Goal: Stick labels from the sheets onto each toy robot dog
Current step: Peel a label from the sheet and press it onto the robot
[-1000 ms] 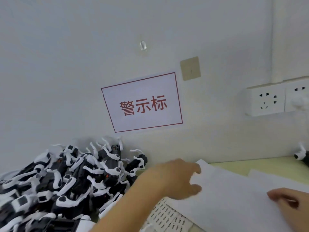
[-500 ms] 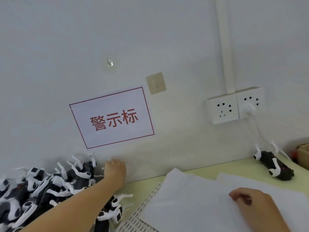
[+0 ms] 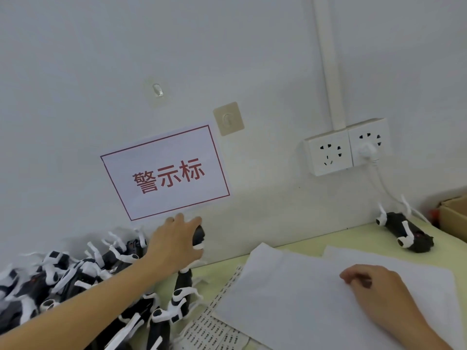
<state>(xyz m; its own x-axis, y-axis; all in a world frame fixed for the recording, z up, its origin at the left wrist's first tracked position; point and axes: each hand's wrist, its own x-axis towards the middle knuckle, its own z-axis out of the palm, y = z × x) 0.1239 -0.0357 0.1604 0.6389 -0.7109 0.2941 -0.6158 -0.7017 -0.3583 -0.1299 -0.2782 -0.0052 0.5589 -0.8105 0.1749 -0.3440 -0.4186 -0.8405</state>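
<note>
1. Since 0.5 s ago your left hand [image 3: 177,245] has lifted off the heap and now grips 1 toy robot dog [image 3: 199,236] by its dark body, fingers over the top and thumb under, raised above the pile of dogs [image 3: 75,274] close to the wall. Your right hand [image 3: 374,286] has stayed resting on the blank white sheet [image 3: 290,299], fingers loosely curled; whether it pinches a label you cannot tell.

2. Your risk is the pile: the white legs interlock, so a leg of the held dog may hook a neighbour and drag it off the table [image 3: 328,242]. Lift straight and slowly.

3. The white sheet covers most of the label sheets [image 3: 217,329]. If you slide it with your right hand, the strips beneath may shift or crease, and a peeled label could stick to the paper instead.

4. Another dog [image 3: 404,233] lies apart at the right, near the cardboard box [image 3: 454,213]; whether it is already labelled is not visible.

5. Hidden: most of the held dog behind your fingers, the label text too small to read, and the pile cut off at the left edge.
</note>
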